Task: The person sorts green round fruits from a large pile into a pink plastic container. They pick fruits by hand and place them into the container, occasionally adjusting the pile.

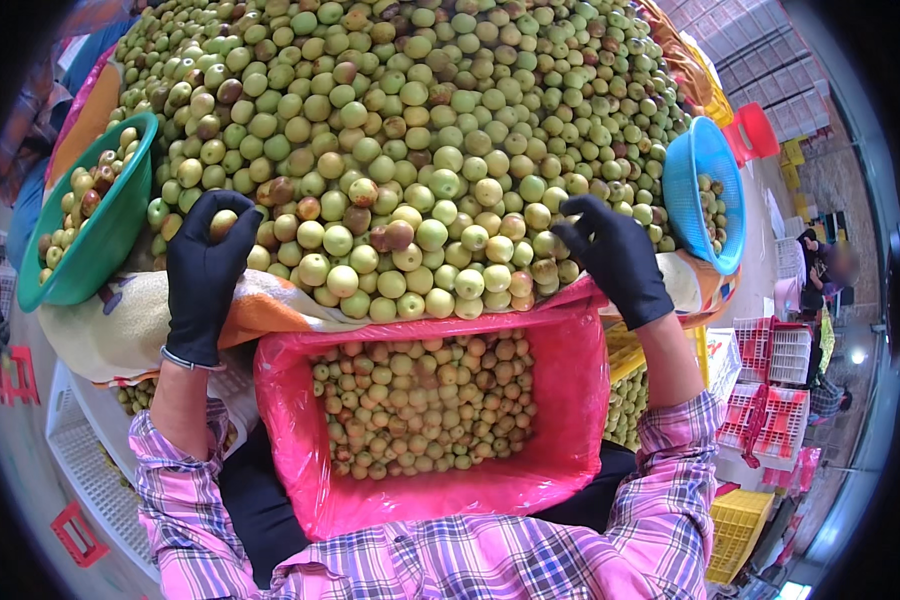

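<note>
Both hands wear black gloves. My left hand [208, 262] curls its thumb and fingers around one small green-brown fruit [223, 223] at the left of a large heap of round green fruits [420, 150]. Over the heap's right front, my right hand [615, 259] has its thumb and fingers apart, and no fruit shows between them. Between my forearms stands a crate lined with pink plastic film [570, 405], partly filled with similar fruits [427, 405]. A patterned cloth [270, 300] edges the heap.
A green plastic basin [112, 240] with fruits leans at left, a blue basket [701, 195] at right. White crates [97, 435] stand lower left, yellow crates [739, 532] lower right. A red stool [81, 534] is on the floor. Other people sit at far right; another person is at upper left.
</note>
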`<control>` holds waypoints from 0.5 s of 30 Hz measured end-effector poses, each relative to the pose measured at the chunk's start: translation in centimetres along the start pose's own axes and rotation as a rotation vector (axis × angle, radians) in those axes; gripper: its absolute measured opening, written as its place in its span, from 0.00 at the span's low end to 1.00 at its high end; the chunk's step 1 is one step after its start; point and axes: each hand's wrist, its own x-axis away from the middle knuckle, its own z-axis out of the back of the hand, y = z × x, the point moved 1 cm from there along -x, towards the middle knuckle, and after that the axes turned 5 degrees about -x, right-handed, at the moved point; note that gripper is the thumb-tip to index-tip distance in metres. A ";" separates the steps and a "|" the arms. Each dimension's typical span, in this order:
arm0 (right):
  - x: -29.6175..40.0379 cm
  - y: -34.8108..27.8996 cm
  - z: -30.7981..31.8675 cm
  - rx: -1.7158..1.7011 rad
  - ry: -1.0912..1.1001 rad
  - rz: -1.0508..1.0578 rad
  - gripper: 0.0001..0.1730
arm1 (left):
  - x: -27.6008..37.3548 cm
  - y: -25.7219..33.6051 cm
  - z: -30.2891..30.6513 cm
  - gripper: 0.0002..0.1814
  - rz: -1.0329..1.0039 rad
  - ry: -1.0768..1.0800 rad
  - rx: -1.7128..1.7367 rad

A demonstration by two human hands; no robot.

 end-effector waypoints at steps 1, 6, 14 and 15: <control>0.5 0.2 -0.5 0.011 -0.024 -0.003 0.19 | 0.0 0.1 0.0 0.05 0.005 -0.011 0.008; 0.6 0.0 -2.2 -0.098 -0.069 0.065 0.20 | 0.1 1.3 0.1 0.04 0.031 -0.019 0.005; -7.6 -2.1 -0.7 -0.427 0.022 0.100 0.13 | 0.1 1.1 0.3 0.07 -0.031 -0.007 -0.074; -9.7 -2.7 -0.9 -0.393 0.019 0.144 0.14 | 0.2 1.4 0.5 0.07 -0.062 0.013 -0.089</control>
